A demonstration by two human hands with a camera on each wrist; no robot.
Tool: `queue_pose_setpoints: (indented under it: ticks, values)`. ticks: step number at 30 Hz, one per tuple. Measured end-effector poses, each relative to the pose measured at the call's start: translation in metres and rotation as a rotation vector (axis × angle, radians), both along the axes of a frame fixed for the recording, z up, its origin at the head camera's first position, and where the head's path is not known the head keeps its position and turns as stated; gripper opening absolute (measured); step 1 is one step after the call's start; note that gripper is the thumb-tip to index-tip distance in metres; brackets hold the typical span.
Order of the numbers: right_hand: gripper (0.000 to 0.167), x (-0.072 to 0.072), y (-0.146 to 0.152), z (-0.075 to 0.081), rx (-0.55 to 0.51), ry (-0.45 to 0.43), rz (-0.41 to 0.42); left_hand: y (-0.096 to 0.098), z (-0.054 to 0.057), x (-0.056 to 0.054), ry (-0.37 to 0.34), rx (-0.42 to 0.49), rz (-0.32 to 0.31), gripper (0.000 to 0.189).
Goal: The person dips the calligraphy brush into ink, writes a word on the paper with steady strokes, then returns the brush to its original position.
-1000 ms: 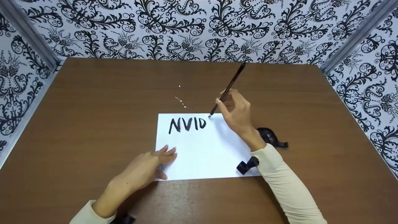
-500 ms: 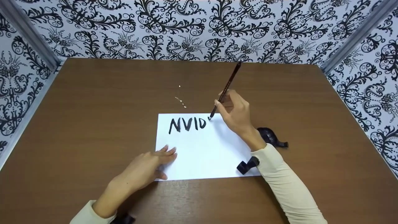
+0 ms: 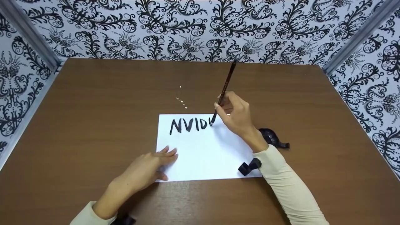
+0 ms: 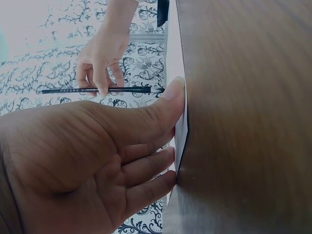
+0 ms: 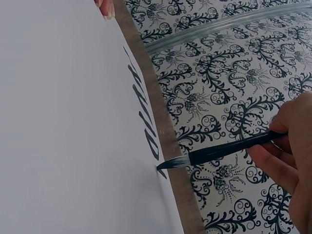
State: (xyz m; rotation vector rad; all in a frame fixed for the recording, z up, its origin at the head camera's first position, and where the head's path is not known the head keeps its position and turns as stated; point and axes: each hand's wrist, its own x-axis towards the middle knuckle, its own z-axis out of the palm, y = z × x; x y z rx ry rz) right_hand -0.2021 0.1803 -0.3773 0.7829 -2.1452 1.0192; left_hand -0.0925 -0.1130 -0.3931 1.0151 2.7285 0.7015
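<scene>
A dark paintbrush point(image 3: 227, 82) stands steeply over a white sheet of paper point(image 3: 200, 156), pinched between the thumb and fingers of my right hand point(image 3: 238, 114). In the right wrist view its pale bristles point(image 5: 175, 163), black at the tip, meet the paper near the top edge. Black letters reading NVID point(image 3: 188, 125) run along that edge, followed by a fresh stroke partly covered by the brush. My left hand point(image 3: 143, 170) rests on the sheet's lower left corner, fingers extended. In the left wrist view, the thumb point(image 4: 170, 92) and fingertips press at the paper's edge.
A rounded black object point(image 3: 270, 137) with a short spout-like end lies right of the paper, partly behind my right forearm. Small white specks point(image 3: 182, 101) mark the brown table point(image 3: 93, 125) beyond the sheet. Patterned walls point(image 3: 200, 31) enclose the table's back and sides.
The brush tip has moved down the paper, leaving a new black stroke right of the D. The brush's upper end has swung left and become more upright. My left hand has stayed still.
</scene>
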Motion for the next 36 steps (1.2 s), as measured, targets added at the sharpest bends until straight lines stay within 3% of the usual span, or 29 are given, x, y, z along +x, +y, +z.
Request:
queue_pose_setpoints:
  ticks: [21, 29, 36]
  values:
    - [0.015, 0.009, -0.001, 0.008, 0.066, -0.066, 0.047, -0.001, 0.000, 0.001, -0.014, -0.003, 0.007, 0.062]
    - [0.014, 0.008, 0.004, 0.019, -0.027, -0.045, 0.047, 0.000, 0.001, 0.001, -0.018, -0.004, 0.005, 0.062]
    - [0.015, -0.001, 0.017, 0.020, -0.072, 0.005, -0.037, -0.001, 0.001, 0.000, -0.005, -0.004, -0.003, 0.062]
